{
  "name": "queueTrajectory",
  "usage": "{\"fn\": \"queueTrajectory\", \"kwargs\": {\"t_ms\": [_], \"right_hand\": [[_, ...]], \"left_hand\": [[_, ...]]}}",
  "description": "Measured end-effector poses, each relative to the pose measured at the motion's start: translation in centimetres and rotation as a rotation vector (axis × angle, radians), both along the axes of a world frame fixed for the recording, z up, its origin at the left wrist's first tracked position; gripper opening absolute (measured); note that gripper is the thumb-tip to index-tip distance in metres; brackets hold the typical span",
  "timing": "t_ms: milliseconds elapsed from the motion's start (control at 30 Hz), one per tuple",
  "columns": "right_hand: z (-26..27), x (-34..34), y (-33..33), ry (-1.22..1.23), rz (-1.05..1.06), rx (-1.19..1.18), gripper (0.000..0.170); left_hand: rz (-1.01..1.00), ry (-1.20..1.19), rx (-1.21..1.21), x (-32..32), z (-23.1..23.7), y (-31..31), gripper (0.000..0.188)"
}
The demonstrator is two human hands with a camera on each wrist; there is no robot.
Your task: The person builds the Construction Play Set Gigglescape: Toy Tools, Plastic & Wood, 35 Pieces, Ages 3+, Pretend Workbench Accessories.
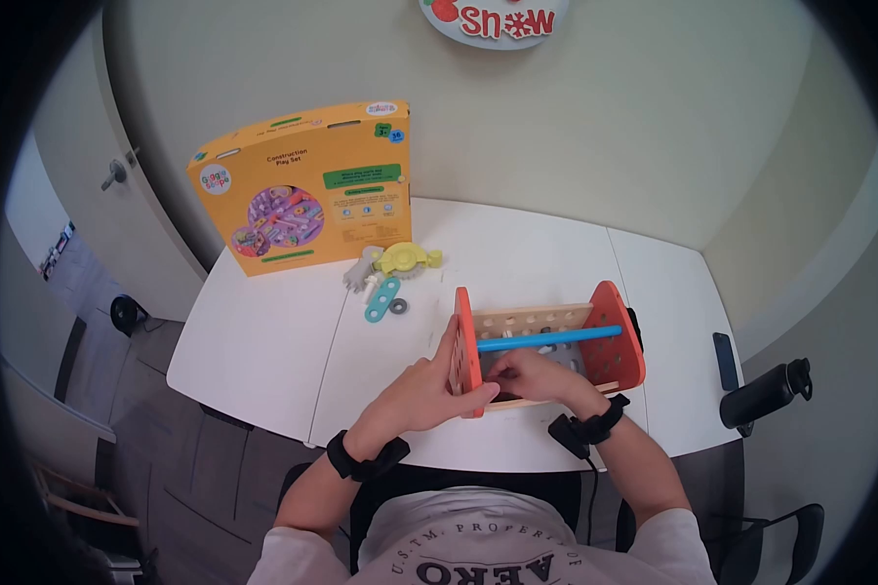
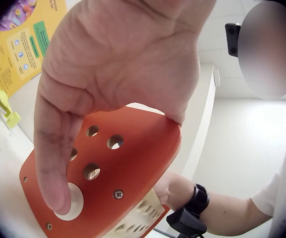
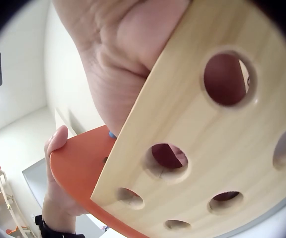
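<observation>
A wooden toolbox with red end panels stands on the table, a blue rod (image 1: 576,334) across its top. My left hand (image 1: 415,395) grips its left red panel (image 2: 138,153), thumb over the edge. In the left wrist view, one fingertip presses a white round peg head (image 2: 77,197) on the panel's outer face. My right hand (image 1: 537,378) reaches inside under the rod, fingers bent near that panel's inner face; its fingertips and anything in them are hidden. In the right wrist view, the holed wooden side (image 3: 182,109) covers much of my right hand (image 3: 118,64).
A yellow play-set box (image 1: 332,210) stands at the back left of the table (image 1: 263,341). Before it lie yellow and grey toy pieces, a teal strip (image 1: 382,299) and a grey ring (image 1: 398,306). A phone (image 1: 725,361) and black bottle (image 1: 766,393) are at the right.
</observation>
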State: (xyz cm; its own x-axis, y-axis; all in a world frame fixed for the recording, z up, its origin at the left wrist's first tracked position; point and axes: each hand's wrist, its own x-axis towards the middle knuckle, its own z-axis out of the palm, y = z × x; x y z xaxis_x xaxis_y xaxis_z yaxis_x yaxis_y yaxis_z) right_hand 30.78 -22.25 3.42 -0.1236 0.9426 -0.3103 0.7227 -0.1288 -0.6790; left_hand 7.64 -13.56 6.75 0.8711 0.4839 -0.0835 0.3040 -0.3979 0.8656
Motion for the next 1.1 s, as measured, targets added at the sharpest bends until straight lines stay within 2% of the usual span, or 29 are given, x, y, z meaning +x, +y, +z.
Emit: {"fn": "queueTrajectory", "kwargs": {"t_ms": [33,133,267,333,433,633,733,933,1100], "right_hand": [[-0.1,0.0,0.0,-0.031,0.019,0.010,0.014],[-3.4,0.2,0.1,0.314,-0.067,0.254,0.007],[-3.5,0.4,0.1,0.301,-0.063,0.300,0.009],[-3.3,0.3,0.0,0.264,-0.040,0.300,0.009],[-1.6,0.1,-0.4,0.315,-0.087,0.059,0.016],[-0.1,0.1,-0.8,0.380,-0.091,-0.004,0.018],[-0.9,0.5,-1.1,0.530,-0.092,-0.001,0.018],[-1.4,0.7,-0.9,0.484,-0.102,0.028,0.017],[-2.5,1.1,-0.7,0.419,-0.090,0.094,0.010]], "left_hand": [[-0.001,-0.002,-0.010,0.0,0.0,0.0,0.124],[-0.006,-0.010,-0.032,-0.1,0.0,-0.1,0.124],[-0.003,-0.002,-0.011,0.0,0.1,-0.1,0.123],[0.001,0.011,-0.004,0.0,0.1,-0.1,0.123],[0.005,0.027,-0.008,-0.1,-0.1,-0.1,0.123],[0.005,0.017,0.006,0.0,0.1,0.1,0.124],[0.008,0.032,0.013,0.0,0.1,-0.1,0.124],[0.001,0.014,-0.003,0.0,0.0,0.0,0.124],[0.004,0.029,0.011,0.0,0.1,0.0,0.123]]}}
